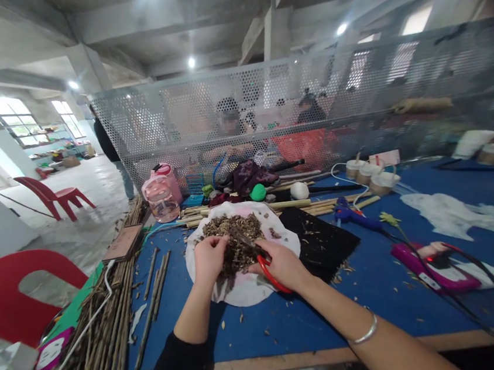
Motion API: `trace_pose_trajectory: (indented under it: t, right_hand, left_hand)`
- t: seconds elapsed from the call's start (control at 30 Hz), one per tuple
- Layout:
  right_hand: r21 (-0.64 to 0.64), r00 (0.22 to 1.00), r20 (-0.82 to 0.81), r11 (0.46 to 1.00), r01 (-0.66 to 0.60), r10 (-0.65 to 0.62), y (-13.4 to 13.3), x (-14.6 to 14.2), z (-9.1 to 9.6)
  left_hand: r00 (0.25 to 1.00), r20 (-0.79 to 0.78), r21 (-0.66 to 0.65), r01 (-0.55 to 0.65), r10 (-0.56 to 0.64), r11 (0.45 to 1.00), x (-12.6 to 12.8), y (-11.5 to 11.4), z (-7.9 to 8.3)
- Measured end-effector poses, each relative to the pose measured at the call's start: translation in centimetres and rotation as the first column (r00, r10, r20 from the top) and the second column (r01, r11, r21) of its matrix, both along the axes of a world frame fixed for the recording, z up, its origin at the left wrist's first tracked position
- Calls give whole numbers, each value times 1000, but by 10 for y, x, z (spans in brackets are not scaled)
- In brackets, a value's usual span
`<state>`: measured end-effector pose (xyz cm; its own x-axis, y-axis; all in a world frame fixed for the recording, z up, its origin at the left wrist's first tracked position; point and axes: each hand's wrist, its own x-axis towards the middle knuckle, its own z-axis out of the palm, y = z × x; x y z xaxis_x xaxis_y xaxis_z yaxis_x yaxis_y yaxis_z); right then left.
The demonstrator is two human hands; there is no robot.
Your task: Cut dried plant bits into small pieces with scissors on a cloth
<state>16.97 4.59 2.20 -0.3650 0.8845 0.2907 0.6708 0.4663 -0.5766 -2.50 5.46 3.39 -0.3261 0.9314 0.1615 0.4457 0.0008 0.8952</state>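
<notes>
My right hand (pixel 282 264) grips red-handled scissors (pixel 261 258) whose dark blades point up and left over a heap of brown chopped bits (pixel 234 233). The heap lies on a white cloth (pixel 249 288) spread on the blue table (pixel 373 295). My left hand (pixel 208 258) is closed in a pinch at the heap's left side, holding some of the brown material near the blades. A silver bangle sits on my right wrist.
Long thin sticks (pixel 99 336) lie bundled along the table's left edge. A black mat (pixel 318 239) is right of the cloth, then a blue glue gun (pixel 354 215) and a purple tool (pixel 432 271) with cables. A mesh screen (pixel 309 102) backs the table; people sit behind it. Red chairs (pixel 54 196) stand left.
</notes>
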Motion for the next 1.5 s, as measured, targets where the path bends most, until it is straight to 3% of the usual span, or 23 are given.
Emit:
trace_pose_trajectory:
  t: [0.17,0.43,0.57,0.77,0.9,0.97,1.07,1.13,1.3,1.5]
  right_hand:
    - [52,995,-60,995,84,-81,9,6,-7]
    - [59,992,-92,994,92,-87,12,6,-12]
    - [60,993,-91,995,82,-77,10,6,-10]
    - [39,995,-69,996,79,-76,8,5,-8]
    - [17,996,-39,997,82,-81,8,6,-9]
    - [13,997,3,997,79,-79,6,6,-9]
    - [29,997,67,999,33,-35,4,4,-8]
    - [43,996,87,999,-4,0,2,3,-7]
    - [84,997,70,996,-34,28,1,0,-6]
    - [42,999,7,998,-37,36,2,2,-6]
  left_hand:
    - [973,-174,75,-141,152,987,-23,2,3]
    - [929,-363,22,-64,68,998,-17,5,-7]
    - [969,-246,44,13,-2,999,-13,11,-12]
    - [990,-141,92,42,-29,995,-7,8,-10]
    - [999,19,116,47,-49,992,-3,8,-11]
    - [983,172,81,55,-69,995,0,10,-13]
    - [900,426,25,87,-90,996,6,12,-16]
    - [854,510,11,112,-102,994,9,11,-14]
    - [826,540,-25,206,-161,978,15,4,-9]
    - [804,540,-24,310,-249,950,18,1,-7]
